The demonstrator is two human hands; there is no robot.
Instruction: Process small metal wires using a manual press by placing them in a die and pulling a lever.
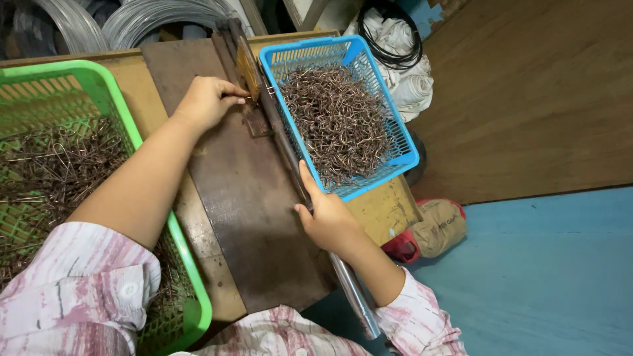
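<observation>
Right hand: right hand [328,221] closed around the long metal lever [310,204], thumb lying along it.
Left hand: left hand [206,100] pinching a small wire piece at the bending jig [249,72], fingertips pressed together.
Between hands: dark steel plate [244,198] on the table [382,211].
Beyond right hand: blue basket [409,155], roughly half full of bent hooks.
Beside left arm: green basket [99,79], many wire pieces left.

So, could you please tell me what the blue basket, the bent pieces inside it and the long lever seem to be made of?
The blue basket looks like moulded plastic: uniform bright colour and an open lattice wall. The bent pieces seem to be thin metal wire, brownish with a coppery glint, perhaps coated or tarnished. The long lever, gripped by the right hand, appears to be steel tubing, silvery and shiny near the end.
</observation>
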